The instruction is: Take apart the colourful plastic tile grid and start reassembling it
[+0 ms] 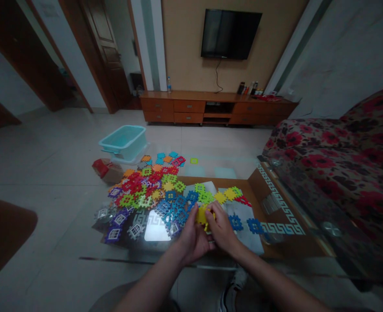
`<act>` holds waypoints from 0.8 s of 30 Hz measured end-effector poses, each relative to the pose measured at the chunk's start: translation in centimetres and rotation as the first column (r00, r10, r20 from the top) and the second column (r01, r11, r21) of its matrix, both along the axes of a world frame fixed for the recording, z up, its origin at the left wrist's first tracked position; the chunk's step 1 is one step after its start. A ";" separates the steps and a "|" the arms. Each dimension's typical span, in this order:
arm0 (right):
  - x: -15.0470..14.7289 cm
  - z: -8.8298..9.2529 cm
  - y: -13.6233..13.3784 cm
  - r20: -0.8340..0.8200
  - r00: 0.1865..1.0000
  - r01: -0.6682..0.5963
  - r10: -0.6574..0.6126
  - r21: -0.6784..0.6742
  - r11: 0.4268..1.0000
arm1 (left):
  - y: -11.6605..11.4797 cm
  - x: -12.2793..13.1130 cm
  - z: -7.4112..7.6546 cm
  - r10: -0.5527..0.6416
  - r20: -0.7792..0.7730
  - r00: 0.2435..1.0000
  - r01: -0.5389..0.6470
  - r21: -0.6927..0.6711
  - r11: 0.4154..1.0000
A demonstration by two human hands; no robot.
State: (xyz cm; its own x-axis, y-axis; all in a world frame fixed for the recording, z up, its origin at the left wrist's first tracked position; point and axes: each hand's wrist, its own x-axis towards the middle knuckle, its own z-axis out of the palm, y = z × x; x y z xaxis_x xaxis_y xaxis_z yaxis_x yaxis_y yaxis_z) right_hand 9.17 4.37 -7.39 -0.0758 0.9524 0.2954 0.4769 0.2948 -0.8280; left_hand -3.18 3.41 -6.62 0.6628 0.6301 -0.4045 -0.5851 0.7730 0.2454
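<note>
Head view — yellow tile (202, 215), glass table (285, 228), tiled floor (48, 143), television (230, 34)

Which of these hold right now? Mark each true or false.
1. The left hand and right hand both hold the yellow plastic interlocking tile. True.
2. The heap of mixed-colour plastic tiles lies right of the hands. False: it lies left of them and beyond.
3. The black wall-mounted television shows a picture. False: its screen is dark.
4. Two blue plastic tiles lie just right of the right hand. True.
</note>
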 end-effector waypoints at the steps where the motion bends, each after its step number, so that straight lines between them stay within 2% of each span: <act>1: -0.5 0.0 -0.3 0.027 1.000 -0.014 0.014 0.010 1.000 | -0.1 -0.1 0.2 0.013 0.025 1.000 -0.012 -0.027 1.000; 5: -1.3 0.0 -0.9 0.144 0.988 -0.067 0.061 0.036 0.997 | 0.0 -0.3 0.9 0.072 0.084 0.994 -0.062 -0.117 0.991; 9: -1.4 0.1 -1.4 0.256 0.965 -0.081 0.057 0.083 0.993 | 0.1 -0.3 1.0 0.111 0.048 0.993 -0.105 -0.121 0.987; 14: -1.2 0.6 -1.5 0.279 0.960 -0.003 -0.029 0.114 0.993 | 0.2 0.1 0.8 0.185 -0.044 0.982 -0.186 -0.029 0.982; 17: -1.1 0.7 -1.5 0.306 0.952 -0.019 -0.021 0.128 0.992 | 0.2 0.1 0.7 0.262 -0.115 0.958 -0.258 0.048 0.965; 20: -1.2 0.7 -1.5 0.239 0.971 -0.058 0.025 0.135 0.989 | 0.2 0.0 0.5 0.354 -0.150 0.923 -0.334 0.141 0.932; 24: -1.5 0.3 -1.6 0.152 0.988 -0.017 -0.006 0.148 0.989 | 0.2 0.0 0.0 0.384 -0.212 0.899 -0.349 0.186 0.919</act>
